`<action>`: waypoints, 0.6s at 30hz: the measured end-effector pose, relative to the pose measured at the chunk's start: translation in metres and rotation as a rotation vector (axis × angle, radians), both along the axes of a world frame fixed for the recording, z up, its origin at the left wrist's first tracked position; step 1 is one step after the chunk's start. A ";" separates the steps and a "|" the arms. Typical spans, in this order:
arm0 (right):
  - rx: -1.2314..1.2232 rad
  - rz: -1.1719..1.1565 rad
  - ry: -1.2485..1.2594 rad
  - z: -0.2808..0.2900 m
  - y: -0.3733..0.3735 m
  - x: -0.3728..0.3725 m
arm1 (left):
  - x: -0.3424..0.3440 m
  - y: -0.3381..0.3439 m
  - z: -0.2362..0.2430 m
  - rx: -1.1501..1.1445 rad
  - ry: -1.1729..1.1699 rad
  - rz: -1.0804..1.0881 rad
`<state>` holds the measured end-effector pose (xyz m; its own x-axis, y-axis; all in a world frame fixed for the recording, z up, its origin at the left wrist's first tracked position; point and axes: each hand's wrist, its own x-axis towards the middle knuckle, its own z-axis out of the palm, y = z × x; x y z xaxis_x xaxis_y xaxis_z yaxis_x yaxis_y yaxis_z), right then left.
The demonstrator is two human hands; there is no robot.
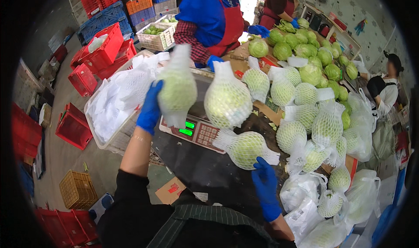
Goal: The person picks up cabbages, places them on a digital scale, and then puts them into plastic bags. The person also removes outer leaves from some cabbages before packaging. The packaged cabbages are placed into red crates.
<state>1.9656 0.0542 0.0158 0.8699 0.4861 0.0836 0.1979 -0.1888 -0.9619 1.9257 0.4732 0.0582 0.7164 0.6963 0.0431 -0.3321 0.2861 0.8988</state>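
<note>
My left hand [150, 106], in a blue glove, is closed on the side of a cabbage in white foam netting [178, 88], raised over the scale and blurred by motion. A second netted cabbage [228, 97] sits upright on the scale, behind the keypad and green-lit display [188, 128]. Lying on its side on the dark table [192, 160] is another netted cabbage [248, 151]. At that cabbage's right end is my gloved right hand [266, 189], its fingers loosely bent and slightly apart; they look to be touching the net's edge, with nothing gripped.
Netted cabbages [288, 136] crowd the table's right side, with bare cabbages [312, 73] heaped behind. Plastic bags [301, 195] hold more at front right. A bin of foam nets [124, 88] stands left. Across the table is a co-worker in a red apron [227, 21]. Red crates [74, 126] stand on the floor.
</note>
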 end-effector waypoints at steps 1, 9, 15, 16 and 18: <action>-0.043 -0.056 0.166 -0.013 0.010 -0.007 | 0.014 0.013 -0.006 0.209 0.124 0.018; -0.272 -0.167 0.122 -0.065 0.070 0.020 | 0.079 0.048 -0.040 0.729 0.416 -0.260; 0.041 -0.279 -0.089 -0.037 0.062 0.150 | 0.078 0.087 -0.042 0.759 0.463 -0.361; -0.087 -0.226 -0.226 -0.036 0.065 0.160 | 0.078 0.092 -0.042 0.708 0.427 -0.393; -0.292 -0.195 -0.375 -0.039 0.073 0.166 | 0.077 0.100 -0.040 0.695 0.378 -0.432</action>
<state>2.1318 0.1272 -0.0234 0.8829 0.3673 0.2925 0.4536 -0.5064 -0.7333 2.0027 0.5733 0.0187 0.9615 0.2676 0.0626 0.0308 -0.3313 0.9430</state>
